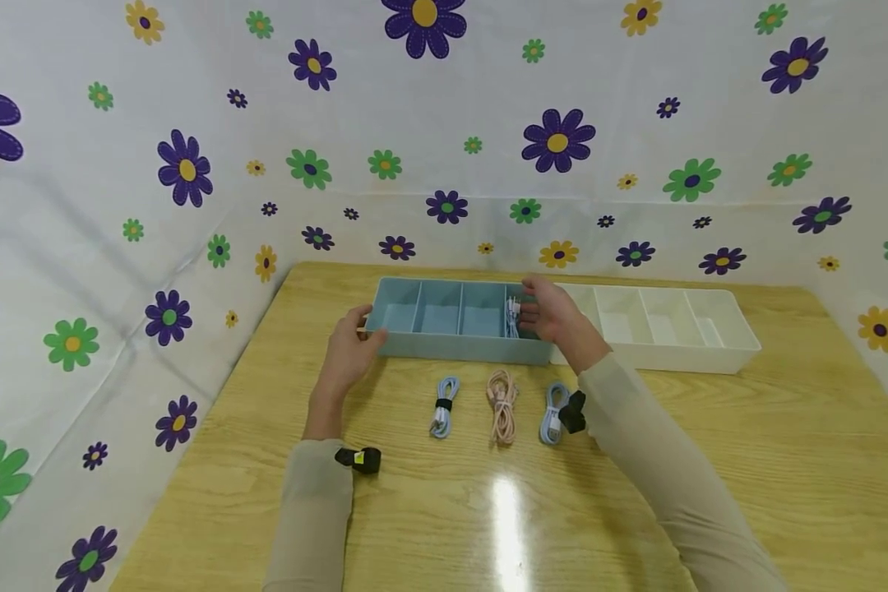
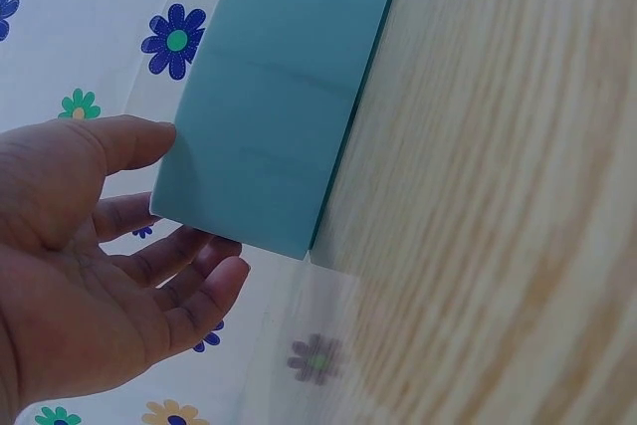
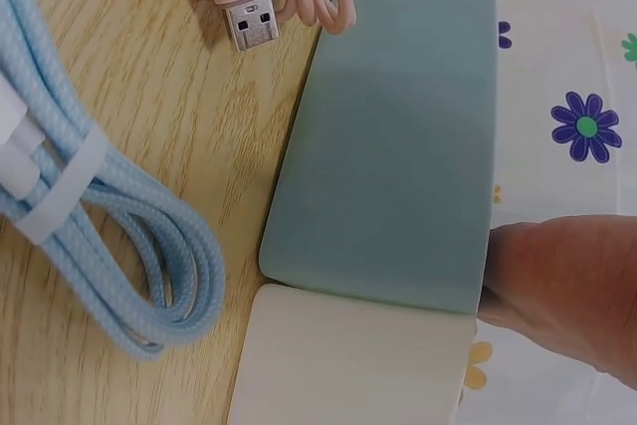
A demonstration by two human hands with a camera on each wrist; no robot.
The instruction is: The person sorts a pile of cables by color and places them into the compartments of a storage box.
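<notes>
Beige sleeves (image 1: 313, 510) extend toward a long, dusty-blue, four-compartment box (image 1: 459, 349).

no legible text, yellow sticker (image 1: 358, 457) on left wrist camera (image 1: 371, 460) (too small to read)

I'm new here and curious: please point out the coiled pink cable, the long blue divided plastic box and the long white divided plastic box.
Coiled pink cable (image 1: 502, 410): head view, middle of the bundle.
Long blue divided plastic box (image 1: 459, 348): head view, front wall.
Long white divided plastic box (image 1: 666, 358): head view, front wall.
</notes>
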